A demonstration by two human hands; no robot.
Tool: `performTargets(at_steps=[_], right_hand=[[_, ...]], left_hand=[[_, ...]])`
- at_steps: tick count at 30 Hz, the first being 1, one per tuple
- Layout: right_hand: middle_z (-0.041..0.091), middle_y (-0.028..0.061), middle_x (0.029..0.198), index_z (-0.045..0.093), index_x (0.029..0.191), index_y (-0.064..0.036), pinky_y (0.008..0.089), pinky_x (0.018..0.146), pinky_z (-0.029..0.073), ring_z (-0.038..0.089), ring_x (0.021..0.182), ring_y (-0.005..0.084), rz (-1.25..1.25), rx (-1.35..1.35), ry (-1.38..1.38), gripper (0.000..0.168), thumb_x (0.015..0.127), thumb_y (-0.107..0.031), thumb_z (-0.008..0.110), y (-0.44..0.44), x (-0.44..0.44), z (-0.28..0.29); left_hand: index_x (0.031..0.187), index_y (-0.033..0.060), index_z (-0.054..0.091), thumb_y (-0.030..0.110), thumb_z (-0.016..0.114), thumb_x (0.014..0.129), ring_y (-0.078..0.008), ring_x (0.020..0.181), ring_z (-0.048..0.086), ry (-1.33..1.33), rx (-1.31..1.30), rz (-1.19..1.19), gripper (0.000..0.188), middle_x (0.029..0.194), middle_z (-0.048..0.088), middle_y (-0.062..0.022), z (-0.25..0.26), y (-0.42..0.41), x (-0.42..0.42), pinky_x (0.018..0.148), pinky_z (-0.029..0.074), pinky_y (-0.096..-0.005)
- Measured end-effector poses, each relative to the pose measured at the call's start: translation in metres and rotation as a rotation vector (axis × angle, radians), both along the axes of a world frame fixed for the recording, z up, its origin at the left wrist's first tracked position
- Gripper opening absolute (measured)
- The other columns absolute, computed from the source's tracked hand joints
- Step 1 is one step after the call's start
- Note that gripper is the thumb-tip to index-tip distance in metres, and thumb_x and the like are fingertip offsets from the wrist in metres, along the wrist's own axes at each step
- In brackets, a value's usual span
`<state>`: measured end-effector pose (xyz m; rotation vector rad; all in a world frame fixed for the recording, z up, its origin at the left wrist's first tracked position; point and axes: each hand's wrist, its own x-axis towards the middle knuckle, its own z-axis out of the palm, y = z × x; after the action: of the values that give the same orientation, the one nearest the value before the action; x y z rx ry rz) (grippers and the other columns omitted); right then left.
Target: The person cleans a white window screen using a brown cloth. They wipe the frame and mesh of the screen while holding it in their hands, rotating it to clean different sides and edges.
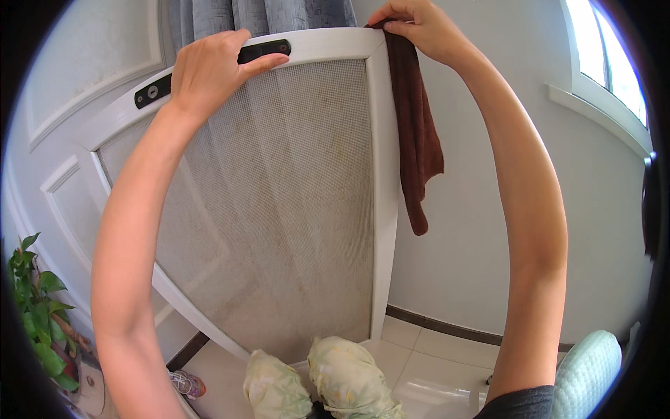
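A white-framed mesh screen panel (384, 209) stands tilted before me, its grey mesh (293, 173) marked with brownish stains. My left hand (214, 68) grips the upper edge of the frame, with the thumb over a black latch plate (267, 50) and the fingers behind the edge. A second part of the black plate, with a round lock (152, 91), shows left of the hand. At the frame's upper right corner, my right hand (413, 23) pinches a dark brown cloth (413, 120), which hangs down beside the frame's right side.
A grey curtain (272, 15) hangs behind the panel. White panelled moulding (99, 84) and a leafy green plant (44, 309) are on the left. A window (607, 57) is at upper right. Below lie floor tiles (445, 361), a patterned shoe (188, 384) and a pale green padded item (589, 374).
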<state>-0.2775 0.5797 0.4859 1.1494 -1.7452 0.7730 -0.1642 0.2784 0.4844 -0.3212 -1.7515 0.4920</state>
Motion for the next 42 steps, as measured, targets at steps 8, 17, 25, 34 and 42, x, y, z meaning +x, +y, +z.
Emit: performTargets(at_steps=[8, 17, 25, 34, 42], right_hand=[[0.074, 0.0133, 0.095, 0.072, 0.101, 0.0, 0.0327, 0.084, 0.053, 0.069, 0.089, 0.0198, 0.271, -0.203, 0.081, 0.018, 0.087, -0.004, 0.061, -0.026, -0.013, 0.022], [0.071, 0.0139, 0.106, 0.067, 0.117, -0.001, 0.0362, 0.087, 0.051, 0.066, 0.099, 0.0226, 0.088, 0.145, -0.027, 0.03, 0.09, -0.014, 0.064, -0.013, 0.016, -0.007], [0.068, 0.0185, 0.113, 0.064, 0.12, 0.001, 0.0399, 0.09, 0.05, 0.064, 0.104, 0.0293, 0.009, 0.268, 0.033, 0.031, 0.092, -0.013, 0.058, -0.016, 0.007, 0.005], [0.068, 0.0247, 0.097, 0.07, 0.094, 0.0, 0.0502, 0.085, 0.049, 0.062, 0.094, 0.0439, -0.118, 0.084, 0.403, 0.027, 0.091, -0.017, 0.048, -0.059, 0.019, -0.006], [0.07, 0.015, 0.091, 0.072, 0.095, -0.005, 0.0402, 0.08, 0.05, 0.065, 0.091, 0.0324, -0.162, 0.031, 0.603, 0.03, 0.095, -0.03, 0.056, -0.134, 0.046, -0.012]], left_hand=[[0.082, 0.0025, 0.067, 0.066, 0.067, 0.079, -0.0282, 0.064, 0.062, -0.018, 0.019, -0.068, 0.064, 0.07, 0.065, -0.0108, 0.011, -0.02, -0.006, 0.058, 0.047, -0.0379], [0.076, 0.0038, 0.065, 0.064, 0.069, 0.079, -0.0275, 0.059, 0.059, -0.016, -0.057, -0.026, 0.06, 0.065, 0.062, -0.0098, -0.002, -0.016, 0.003, 0.055, 0.046, -0.0375], [0.075, 0.0042, 0.064, 0.059, 0.072, 0.079, -0.0246, 0.056, 0.056, -0.011, -0.028, -0.04, 0.056, 0.063, 0.06, -0.0087, 0.004, -0.029, -0.001, 0.053, 0.043, -0.0359], [0.089, 0.0085, 0.067, 0.056, 0.064, 0.087, -0.0251, 0.059, 0.057, -0.027, -0.003, -0.042, 0.047, 0.065, 0.06, -0.0089, -0.002, -0.019, 0.005, 0.057, 0.043, -0.0351], [0.12, 0.0155, 0.059, 0.056, 0.033, 0.101, -0.031, 0.072, 0.063, -0.029, 0.174, -0.317, 0.052, 0.07, 0.063, -0.0115, -0.006, -0.02, 0.003, 0.068, 0.044, -0.0382]])
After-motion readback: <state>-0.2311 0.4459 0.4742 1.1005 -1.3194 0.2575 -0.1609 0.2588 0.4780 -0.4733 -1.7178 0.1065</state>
